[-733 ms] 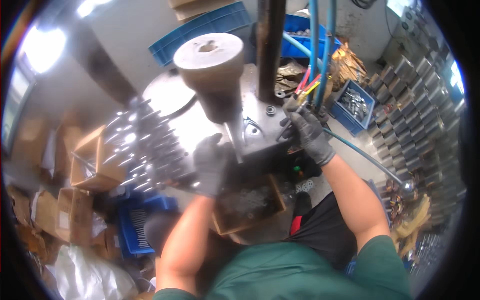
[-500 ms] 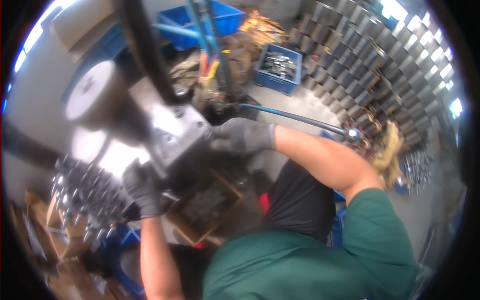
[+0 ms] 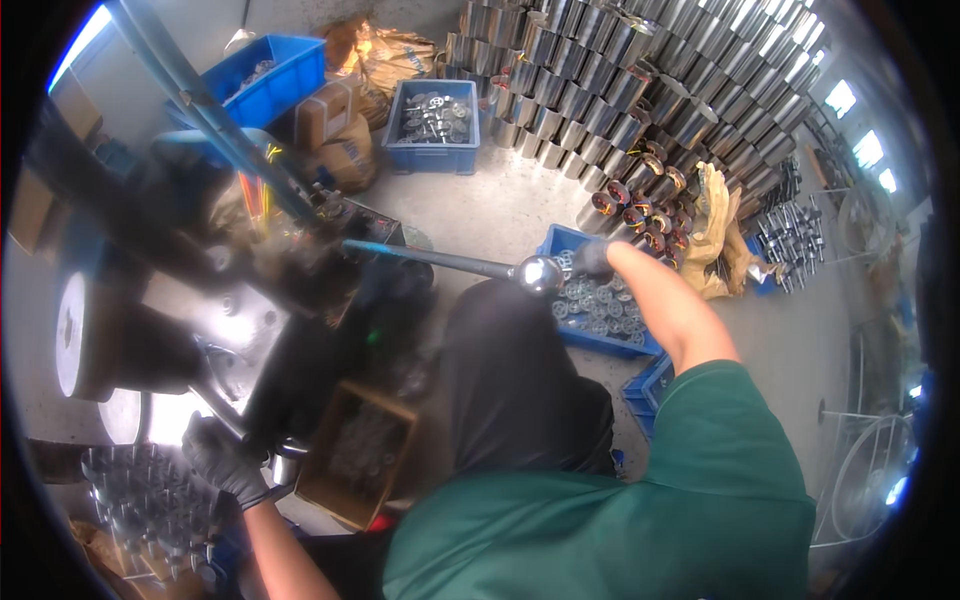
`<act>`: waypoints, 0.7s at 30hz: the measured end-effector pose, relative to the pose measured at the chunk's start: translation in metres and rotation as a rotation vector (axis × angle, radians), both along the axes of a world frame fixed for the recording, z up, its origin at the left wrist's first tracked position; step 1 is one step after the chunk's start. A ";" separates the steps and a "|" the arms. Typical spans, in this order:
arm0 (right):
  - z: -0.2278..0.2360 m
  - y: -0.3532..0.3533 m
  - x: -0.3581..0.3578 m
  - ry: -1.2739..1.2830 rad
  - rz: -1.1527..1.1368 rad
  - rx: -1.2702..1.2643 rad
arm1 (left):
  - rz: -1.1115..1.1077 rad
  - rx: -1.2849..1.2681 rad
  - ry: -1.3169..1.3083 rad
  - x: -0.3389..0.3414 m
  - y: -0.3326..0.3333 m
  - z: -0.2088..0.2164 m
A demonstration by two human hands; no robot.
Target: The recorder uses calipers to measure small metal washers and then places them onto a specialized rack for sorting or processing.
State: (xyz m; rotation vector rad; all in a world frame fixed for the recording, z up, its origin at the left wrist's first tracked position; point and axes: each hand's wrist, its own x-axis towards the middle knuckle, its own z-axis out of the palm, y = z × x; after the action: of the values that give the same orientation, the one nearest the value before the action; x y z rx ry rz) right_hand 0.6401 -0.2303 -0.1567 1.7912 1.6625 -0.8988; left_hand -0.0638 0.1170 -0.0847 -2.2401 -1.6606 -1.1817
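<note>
In a dark grey glove, my right hand (image 3: 592, 260) reaches over a blue crate (image 3: 610, 345) of small spoked metal discs (image 3: 610, 305). Its fingers are closed at a pale spoked disc (image 3: 567, 262) near the crate's far left corner. My left hand (image 3: 225, 460), also gloved, is at the lower left with curled fingers; what is in them is hidden. Beside it stands a dense group of upright metal shafts (image 3: 150, 490). Just above that hand is the shiny metal bed (image 3: 235, 345) of a machine with a thick round cylinder (image 3: 75, 335).
A lever with a ball knob (image 3: 540, 275) juts across beside my right hand. A wooden box of small parts (image 3: 355, 455) sits below the machine. Further off are a blue crate of metal parts (image 3: 432, 125), stacked metal cylinders (image 3: 590, 65) and brown sacking (image 3: 710, 235).
My right hand has left the machine's metal block and moved right to the crate of discs. My left hand stays beside the shafts. The view has swung to the right.
</note>
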 end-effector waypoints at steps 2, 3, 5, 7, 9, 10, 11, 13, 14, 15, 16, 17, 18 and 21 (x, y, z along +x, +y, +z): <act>-0.028 -0.046 -0.004 -0.001 -0.852 -0.157 | -0.029 0.019 0.030 -0.005 0.000 0.001; -0.046 -0.063 -0.014 -0.141 -0.563 -0.112 | -0.029 -0.003 0.060 -0.007 0.000 0.001; -0.077 -0.088 -0.028 -0.217 -0.384 -0.015 | -0.017 -0.050 0.103 -0.010 0.001 0.002; -0.102 -0.106 -0.041 -0.204 -0.613 0.047 | -0.036 -0.059 0.132 -0.012 0.001 0.002; -0.121 -0.110 -0.054 -0.185 -0.715 0.175 | -0.055 -0.023 0.139 -0.012 0.001 0.001; -0.126 -0.110 -0.058 -0.181 -0.774 0.200 | -0.071 0.020 0.139 -0.011 0.000 0.000; -0.129 -0.106 -0.060 -0.190 -0.808 0.160 | -0.088 0.064 0.139 -0.011 0.000 0.000; -0.126 -0.099 -0.064 -0.218 -0.758 0.145 | -0.115 0.151 0.259 -0.009 0.000 0.000; -0.123 -0.095 -0.066 -0.239 -0.728 0.134 | -0.120 0.155 0.273 -0.009 0.000 0.000; -0.119 -0.090 -0.067 -0.228 -0.735 0.117 | -0.125 0.160 0.286 -0.008 0.000 0.000; -0.115 -0.086 -0.068 -0.227 -0.733 0.098 | -0.121 0.126 0.253 -0.008 -0.001 0.000; -0.113 -0.082 -0.068 -0.223 -0.725 0.082 | -0.116 0.079 0.195 -0.008 -0.001 -0.001; -0.113 -0.078 -0.068 -0.225 -0.782 0.083 | -0.110 0.034 0.136 -0.008 -0.002 -0.002; -0.127 -0.072 -0.071 -0.223 -0.911 0.086 | -0.092 -0.079 -0.026 -0.008 -0.003 -0.004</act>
State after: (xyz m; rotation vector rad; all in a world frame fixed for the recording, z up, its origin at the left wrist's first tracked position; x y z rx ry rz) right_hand 0.5694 -0.3025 -0.2836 2.6387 0.7050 -0.9194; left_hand -0.0716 0.1141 -0.0889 -2.3822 -1.6579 -1.1898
